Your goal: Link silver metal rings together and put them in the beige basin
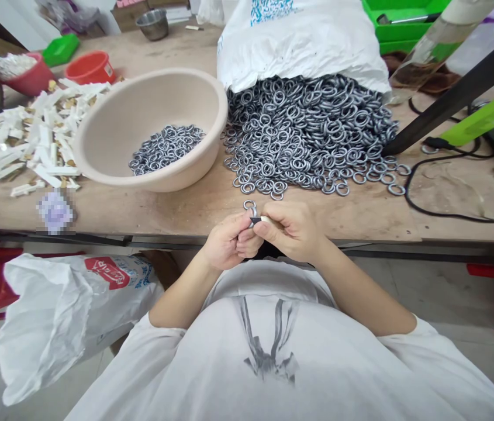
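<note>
My left hand (233, 240) is closed in a pinch at the table's front edge, holding a grey ring (253, 210). Another grey ring (248, 204) shows just beyond the fingertips; whether the two are joined I cannot tell. My right hand (293, 231) is closed on a small black-and-white piece (256, 220), its dark end pointing at the left fingers and touching or nearly touching the ring. Most of that piece is hidden by fingers. Beyond the hands lies a large heap of grey rings (303, 134). More rings (170, 146) lie inside a beige basin (150, 181) to the left.
A white sack (299, 47) lies open behind the heap. White strips (45, 137) are piled left of the basin, near a red bowl (91, 67). At right are a black post (457, 90), a green bar (487, 114) and a black cord (426, 204). Another white bag (66, 304) stands below the table.
</note>
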`<action>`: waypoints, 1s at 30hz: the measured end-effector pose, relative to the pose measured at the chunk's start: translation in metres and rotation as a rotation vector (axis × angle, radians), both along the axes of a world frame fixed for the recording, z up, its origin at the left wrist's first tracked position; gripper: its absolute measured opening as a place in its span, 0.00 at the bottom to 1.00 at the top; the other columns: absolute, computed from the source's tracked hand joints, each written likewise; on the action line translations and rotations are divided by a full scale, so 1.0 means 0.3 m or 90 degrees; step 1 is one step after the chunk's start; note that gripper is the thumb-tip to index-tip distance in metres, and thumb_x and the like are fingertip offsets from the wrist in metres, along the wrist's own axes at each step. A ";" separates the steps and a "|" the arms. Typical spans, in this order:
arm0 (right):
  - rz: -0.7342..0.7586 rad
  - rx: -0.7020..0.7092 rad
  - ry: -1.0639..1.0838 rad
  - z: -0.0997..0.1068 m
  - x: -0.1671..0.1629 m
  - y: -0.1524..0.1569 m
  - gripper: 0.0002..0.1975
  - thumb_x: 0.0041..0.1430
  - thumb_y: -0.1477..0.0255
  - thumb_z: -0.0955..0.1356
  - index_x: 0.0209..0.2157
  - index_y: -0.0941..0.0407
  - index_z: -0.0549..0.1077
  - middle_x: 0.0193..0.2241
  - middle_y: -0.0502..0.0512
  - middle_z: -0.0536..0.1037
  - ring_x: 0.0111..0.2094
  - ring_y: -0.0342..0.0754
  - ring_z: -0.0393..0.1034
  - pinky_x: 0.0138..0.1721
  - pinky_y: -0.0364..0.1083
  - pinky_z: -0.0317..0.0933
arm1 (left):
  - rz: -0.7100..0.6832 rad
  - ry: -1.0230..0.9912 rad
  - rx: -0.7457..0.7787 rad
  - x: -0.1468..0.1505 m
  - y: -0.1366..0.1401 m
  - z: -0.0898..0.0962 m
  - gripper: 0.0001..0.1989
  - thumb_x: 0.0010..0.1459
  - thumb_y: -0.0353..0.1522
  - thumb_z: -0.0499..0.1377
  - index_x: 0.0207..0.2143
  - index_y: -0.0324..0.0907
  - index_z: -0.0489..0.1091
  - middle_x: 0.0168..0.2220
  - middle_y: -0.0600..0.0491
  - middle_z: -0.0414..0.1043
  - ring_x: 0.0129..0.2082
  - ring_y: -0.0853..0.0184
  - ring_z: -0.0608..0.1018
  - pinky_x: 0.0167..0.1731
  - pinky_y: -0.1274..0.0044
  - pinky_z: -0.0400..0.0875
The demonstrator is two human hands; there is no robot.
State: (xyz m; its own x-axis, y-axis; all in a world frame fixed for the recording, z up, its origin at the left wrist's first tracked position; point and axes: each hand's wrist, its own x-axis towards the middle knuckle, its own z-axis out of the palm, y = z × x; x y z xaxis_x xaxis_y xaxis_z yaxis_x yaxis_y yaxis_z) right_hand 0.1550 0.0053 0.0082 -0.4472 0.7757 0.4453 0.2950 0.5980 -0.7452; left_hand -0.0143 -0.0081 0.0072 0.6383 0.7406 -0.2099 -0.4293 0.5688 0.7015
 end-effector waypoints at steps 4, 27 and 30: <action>-0.087 -0.139 0.077 -0.064 0.000 0.076 0.30 0.66 0.45 0.58 0.21 0.54 0.58 0.19 0.45 0.57 0.22 0.41 0.52 0.26 0.44 0.47 | -0.045 0.000 0.038 -0.008 -0.013 0.007 0.27 0.55 0.44 0.65 0.15 0.40 0.56 0.13 0.59 0.50 0.13 0.77 0.55 0.13 0.84 0.51; -0.099 -0.060 -0.416 -0.126 -0.031 0.094 0.11 0.61 0.68 0.72 0.44 0.57 0.77 0.40 0.60 0.76 0.40 0.55 0.72 0.39 0.49 0.58 | 0.359 0.216 -0.019 -0.114 0.034 -0.046 0.15 0.52 0.40 0.67 0.28 0.38 0.69 0.19 0.59 0.62 0.15 0.79 0.61 0.13 0.86 0.52; -0.132 -0.069 -0.365 -0.138 -0.021 0.101 0.07 0.63 0.71 0.70 0.42 0.58 0.77 0.39 0.61 0.76 0.39 0.53 0.70 0.39 0.49 0.58 | 0.376 0.221 -0.009 -0.108 0.027 -0.054 0.15 0.50 0.39 0.68 0.35 0.39 0.71 0.21 0.59 0.66 0.16 0.78 0.64 0.12 0.86 0.52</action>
